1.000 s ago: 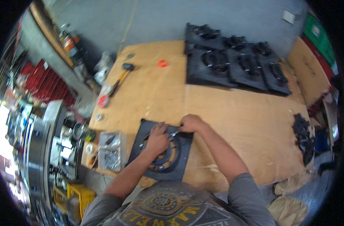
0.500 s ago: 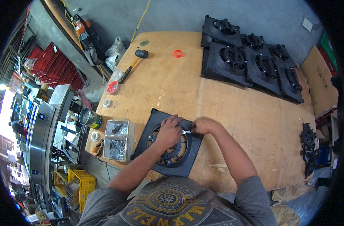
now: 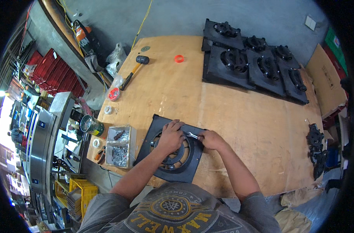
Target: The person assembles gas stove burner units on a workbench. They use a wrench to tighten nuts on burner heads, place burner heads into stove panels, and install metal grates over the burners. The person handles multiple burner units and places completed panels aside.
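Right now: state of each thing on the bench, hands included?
left hand: flat on the square black plate, which lies at the near table edge
right hand: gripping a small metal tool at the plate's rim
mallet: lying flat, untouched
orange ring: lying flat, alone
four black assemblies: laid overlapping in a row, far side
clear parts box: holding screws

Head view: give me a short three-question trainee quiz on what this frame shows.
1. True or false: the left hand rests on the square black plate.
2. What lies between the left hand and the right hand? A) small metal wrench B) red ring C) mallet
3. Which tool with a black head lies near the table's far left edge?

Key: 1 true. 2 A. 3 the mallet, beyond the plate on the wooden table.
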`<action>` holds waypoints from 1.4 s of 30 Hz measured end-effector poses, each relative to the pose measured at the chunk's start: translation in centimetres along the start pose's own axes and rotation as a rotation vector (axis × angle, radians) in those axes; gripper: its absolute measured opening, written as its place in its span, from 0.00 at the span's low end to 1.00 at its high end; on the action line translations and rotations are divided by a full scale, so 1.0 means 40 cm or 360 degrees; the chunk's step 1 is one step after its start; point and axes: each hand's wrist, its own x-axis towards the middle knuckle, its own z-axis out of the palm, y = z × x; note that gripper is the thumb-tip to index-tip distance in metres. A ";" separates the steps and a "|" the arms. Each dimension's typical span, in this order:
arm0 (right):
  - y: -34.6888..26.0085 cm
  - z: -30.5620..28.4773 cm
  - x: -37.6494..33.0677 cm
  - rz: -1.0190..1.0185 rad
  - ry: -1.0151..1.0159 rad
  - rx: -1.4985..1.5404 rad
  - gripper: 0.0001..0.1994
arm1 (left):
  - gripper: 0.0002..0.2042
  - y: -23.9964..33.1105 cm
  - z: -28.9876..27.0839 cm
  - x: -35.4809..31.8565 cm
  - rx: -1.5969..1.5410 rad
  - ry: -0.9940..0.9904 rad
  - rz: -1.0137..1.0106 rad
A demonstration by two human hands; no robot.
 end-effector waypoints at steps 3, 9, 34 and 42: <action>-0.021 -0.053 0.052 -0.0101 -0.0105 -0.0284 0.13 | 0.09 -0.002 0.004 0.001 0.0020 0.0029 0.0005; -0.097 -0.121 0.104 -0.0097 -0.0263 -0.0604 0.14 | 0.09 0.000 0.005 -0.005 0.0006 0.0061 0.0004; -0.137 -0.091 0.272 -0.0460 -0.0323 -0.0682 0.19 | 0.08 0.001 0.005 0.000 0.0016 0.0067 0.0022; -0.046 -0.034 0.095 -0.0108 -0.0038 -0.0572 0.16 | 0.08 0.007 -0.002 -0.005 0.0030 0.0022 -0.0008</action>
